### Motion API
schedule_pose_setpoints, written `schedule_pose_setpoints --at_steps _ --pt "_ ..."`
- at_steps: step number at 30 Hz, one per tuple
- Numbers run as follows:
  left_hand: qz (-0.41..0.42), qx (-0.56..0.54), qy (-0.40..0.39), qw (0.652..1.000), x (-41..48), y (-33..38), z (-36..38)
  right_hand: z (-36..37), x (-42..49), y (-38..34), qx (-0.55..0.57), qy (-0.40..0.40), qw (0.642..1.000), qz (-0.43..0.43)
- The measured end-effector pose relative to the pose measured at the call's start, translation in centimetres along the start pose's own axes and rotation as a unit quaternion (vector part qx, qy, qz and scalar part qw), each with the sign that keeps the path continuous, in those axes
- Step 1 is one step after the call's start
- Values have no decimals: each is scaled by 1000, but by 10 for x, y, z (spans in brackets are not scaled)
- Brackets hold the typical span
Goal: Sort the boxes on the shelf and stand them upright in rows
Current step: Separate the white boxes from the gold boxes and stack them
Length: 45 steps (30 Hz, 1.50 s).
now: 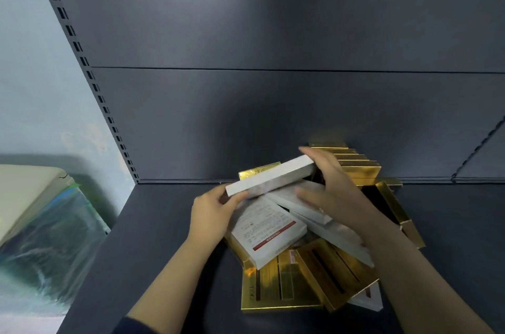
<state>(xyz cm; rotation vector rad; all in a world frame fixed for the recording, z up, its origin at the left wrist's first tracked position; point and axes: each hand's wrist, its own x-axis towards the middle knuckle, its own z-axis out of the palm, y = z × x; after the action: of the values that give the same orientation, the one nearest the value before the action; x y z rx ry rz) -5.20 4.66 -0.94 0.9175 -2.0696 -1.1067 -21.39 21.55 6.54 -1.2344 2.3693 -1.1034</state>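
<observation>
At lower centre of the frame, the left hand [211, 213] grips the near end of a white box [270, 179]. The right hand [332, 186] clasps its far end, above the jumbled gold boxes [308, 281] on the dark shelf [169, 224].

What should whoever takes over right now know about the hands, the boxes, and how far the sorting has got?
Left hand grips the near end of a white box; right hand grips its far end. The box is lifted, tilted, above the pile.
Done: a row of gold boxes stands upright against the shelf's back panel.
Left: the held white box needs placing. A white box with printed text and a red stripe, other white boxes and several gold boxes lie jumbled flat on the shelf; another gold box lies at the right.
</observation>
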Motion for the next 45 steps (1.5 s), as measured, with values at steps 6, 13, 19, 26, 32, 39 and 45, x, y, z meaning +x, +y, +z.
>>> schedule_pose_setpoints --at_steps 6,13,19,26,32,39,45 --pt "-71 -213 -1 975 0 18 -16 5 20 -17 96 32 988 113" --pt "-160 -411 -74 895 -23 7 -37 24 22 -31 388 12 903 182" --pt "-207 -328 -39 921 -66 -30 -85 45 23 -46 243 -53 961 119" --pt "-324 -242 104 909 -111 -76 -137 53 -11 -41 -186 -387 903 -4" --pt "-270 188 -18 944 -104 -68 -145 70 -16 -48 -290 -301 903 -102" --pt "-82 161 38 983 -76 -35 -119 33 -6 -87 -153 -117 973 -125" --pt "18 -17 -116 993 -65 28 -69 27 -12 -98 67 -47 987 -142"
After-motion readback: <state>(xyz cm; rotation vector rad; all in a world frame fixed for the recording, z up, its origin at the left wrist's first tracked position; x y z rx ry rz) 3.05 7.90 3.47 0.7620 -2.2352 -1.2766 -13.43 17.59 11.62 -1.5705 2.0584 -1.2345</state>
